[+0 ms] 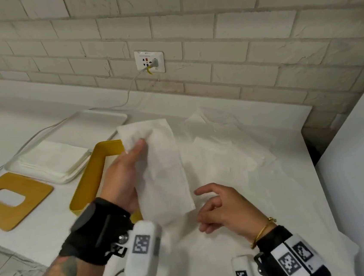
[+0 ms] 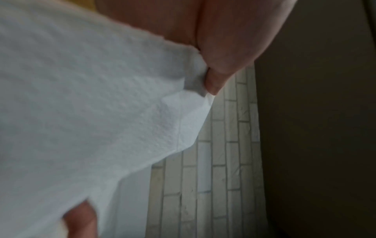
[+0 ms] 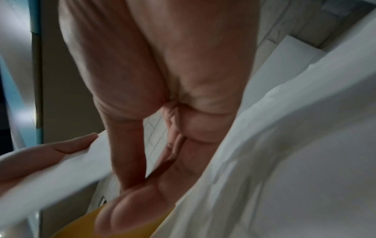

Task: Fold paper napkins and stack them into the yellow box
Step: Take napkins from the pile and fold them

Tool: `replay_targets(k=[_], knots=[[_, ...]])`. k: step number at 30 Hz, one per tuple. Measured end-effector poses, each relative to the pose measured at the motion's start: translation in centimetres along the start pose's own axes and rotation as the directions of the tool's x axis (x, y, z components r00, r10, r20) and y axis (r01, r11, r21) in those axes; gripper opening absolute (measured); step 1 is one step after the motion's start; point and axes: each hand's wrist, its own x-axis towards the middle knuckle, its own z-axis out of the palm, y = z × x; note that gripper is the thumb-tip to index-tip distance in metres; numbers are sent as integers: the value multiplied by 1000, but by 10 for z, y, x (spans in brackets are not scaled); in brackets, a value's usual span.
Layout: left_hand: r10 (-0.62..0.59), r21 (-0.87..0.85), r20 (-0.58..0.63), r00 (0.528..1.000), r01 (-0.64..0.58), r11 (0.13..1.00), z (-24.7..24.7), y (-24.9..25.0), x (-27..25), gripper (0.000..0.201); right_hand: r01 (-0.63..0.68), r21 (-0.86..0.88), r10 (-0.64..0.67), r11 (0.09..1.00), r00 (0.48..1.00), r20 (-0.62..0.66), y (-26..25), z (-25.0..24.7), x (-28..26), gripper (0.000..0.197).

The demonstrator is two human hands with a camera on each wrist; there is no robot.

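Note:
My left hand (image 1: 124, 177) holds a long folded white napkin (image 1: 162, 169) off the table, thumb pressed on its upper left corner, fingers hidden behind it. In the left wrist view the napkin (image 2: 91, 104) fills the frame, pinched under my thumb (image 2: 223, 48). The yellow box (image 1: 90, 176) stands open just under and left of that hand, partly hidden by it. My right hand (image 1: 206, 209) hovers by the napkin's lower right corner, fingers loosely curled and holding nothing. The right wrist view shows these relaxed fingers (image 3: 162, 112) above the box rim (image 3: 81, 225).
A white tray (image 1: 97, 115) with a stack of flat napkins (image 1: 55, 160) sits at the back left. A wooden lid (image 1: 14, 200) with a cutout lies left of the box. Several unfolded napkins (image 1: 223, 156) cover the table on the right. A white cabinet (image 1: 359, 164) bounds the right side.

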Motion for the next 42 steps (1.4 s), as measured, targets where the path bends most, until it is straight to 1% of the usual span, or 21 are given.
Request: replay_targets(k=[3,5,6,9,11,13,15,17,18,20,22,23,27,29,33,34,36,39,40,41,42], knots=[[5,-46,-4,1000,-6,999,-16,14,2,41,-19,-140,-5,990,986,-168,-6,-18,7,30],[-14,-78,15,1000,15,997,-23,17,0,48,-28,-235,-39,972,960,-278,-11,-26,16,23],[-19,-93,18,1000,21,995,-25,16,-2,50,-35,-276,-53,961,952,-303,-13,-26,21,23],[-24,-112,8,1000,25,993,-25,12,-6,49,-93,-446,-29,890,965,-260,-16,-12,38,35],[-37,-109,2,999,37,993,-24,9,-8,51,-164,-595,34,787,974,-224,-16,4,47,52],[-46,-106,-7,999,45,993,-24,7,-11,52,-212,-724,77,657,973,-216,-20,16,50,62],[-52,-108,-12,999,50,993,-26,6,-13,52,-226,-788,85,572,973,-217,-24,22,53,60],[-51,-105,-15,999,49,993,-28,7,-15,51,-233,-811,98,537,972,-214,-24,26,55,53],[-47,-101,-16,999,46,994,-28,7,-16,50,-233,-809,98,540,972,-214,-23,27,56,47],[-40,-98,-18,999,38,994,-27,7,-18,49,-217,-775,78,593,974,-214,-23,24,55,31],[-45,-102,-14,999,43,994,-28,6,-18,50,-185,-699,51,691,977,-208,-22,17,53,13],[-53,-102,-14,998,52,993,-28,6,-18,51,-158,-648,33,745,979,-201,-22,12,50,10],[-77,-114,-16,997,74,991,-31,0,-18,52,-57,-405,-36,913,976,-217,-23,-18,31,14],[-82,-108,-18,996,80,991,-31,-3,-18,50,-24,-250,-40,968,968,-247,-21,-37,18,15],[-110,-108,35,993,113,988,-21,-12,-18,45,-55,-94,17,994,932,-361,-8,-72,-5,11],[-121,-113,41,992,125,986,-19,-13,-18,45,-84,-73,52,994,930,-365,-3,-77,-6,14],[-151,-112,55,987,157,981,-16,-19,-16,48,-151,-54,124,987,931,-342,5,-80,-3,29],[-186,-110,76,980,193,975,-11,-26,-14,53,-192,-130,148,973,946,-290,6,-72,8,49],[-193,-110,87,977,202,973,-9,-27,-14,53,-202,-189,148,961,953,-266,5,-69,13,50],[-199,-110,95,975,209,972,-8,-28,-14,53,-198,-260,132,945,959,-251,5,-67,17,43],[-204,-112,92,975,213,971,-6,-30,-16,52,-189,-322,112,928,963,-244,2,-67,19,30]])
